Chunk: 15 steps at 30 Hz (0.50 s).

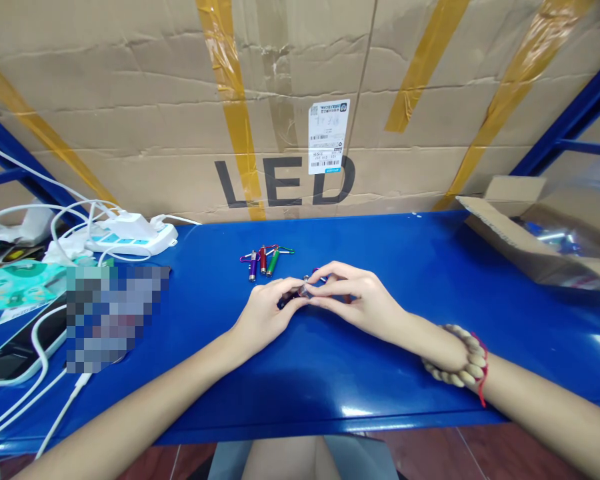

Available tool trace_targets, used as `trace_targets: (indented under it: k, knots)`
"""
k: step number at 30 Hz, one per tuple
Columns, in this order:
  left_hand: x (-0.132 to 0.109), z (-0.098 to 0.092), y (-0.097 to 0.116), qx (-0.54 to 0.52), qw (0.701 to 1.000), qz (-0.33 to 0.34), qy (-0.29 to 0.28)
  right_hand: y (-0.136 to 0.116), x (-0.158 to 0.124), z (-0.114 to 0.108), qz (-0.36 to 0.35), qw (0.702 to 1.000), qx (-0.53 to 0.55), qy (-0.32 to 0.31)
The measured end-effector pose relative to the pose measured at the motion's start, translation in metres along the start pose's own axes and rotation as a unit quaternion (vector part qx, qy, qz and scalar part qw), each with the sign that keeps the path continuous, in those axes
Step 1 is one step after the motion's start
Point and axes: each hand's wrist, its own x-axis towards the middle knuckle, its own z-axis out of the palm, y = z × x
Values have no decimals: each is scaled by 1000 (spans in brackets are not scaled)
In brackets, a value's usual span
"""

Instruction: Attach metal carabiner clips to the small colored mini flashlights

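My left hand (267, 310) is closed around a small dark flashlight (303, 291), whose shiny end sticks out between the fingertips. Most of its body is hidden in the grip. From the other side, my right hand (363, 297) pinches that shiny end with thumb and fingers. A purple clip (318, 273) peeks out just behind the right fingers; what it hangs from is covered. Beyond my left hand lie three keychain flashlights with small carabiners: a purple one (253, 267), a red one (263, 261) and a green one (273, 263).
The blue tabletop (205, 393) ends against a large cardboard box (155, 140) marked LED. At right stands an open carton (500, 240) with bagged items inside. Left are a white power strip (130, 237), cables, a phone (25, 340) and a green tissue pack (15, 283).
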Motion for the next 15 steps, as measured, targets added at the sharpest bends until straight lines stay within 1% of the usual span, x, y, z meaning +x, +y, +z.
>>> trace_targets:
  k: [3, 5, 6, 9, 12, 15]
  knots:
    - [1, 0, 0, -18, 999, -32, 33, 2, 1, -2, 50, 998, -42, -11]
    - [2, 0, 0, -19, 996, -61, 61, 7, 2, -3, 79, 992, -95, -14]
    - [2, 0, 0, -17, 995, -74, 71, 10, 3, -3, 82, 989, -125, -18]
    - [2, 0, 2, -5, 993, -91, 75, 18, 4, -2, 51, 979, -187, -55]
    - [1, 1, 3, 8, 995, -87, 56, 20, 5, 1, 27, 974, -201, -98]
    - [0, 2, 4, 8, 996, -79, 37, 19, 4, 2, 14, 973, -199, -116]
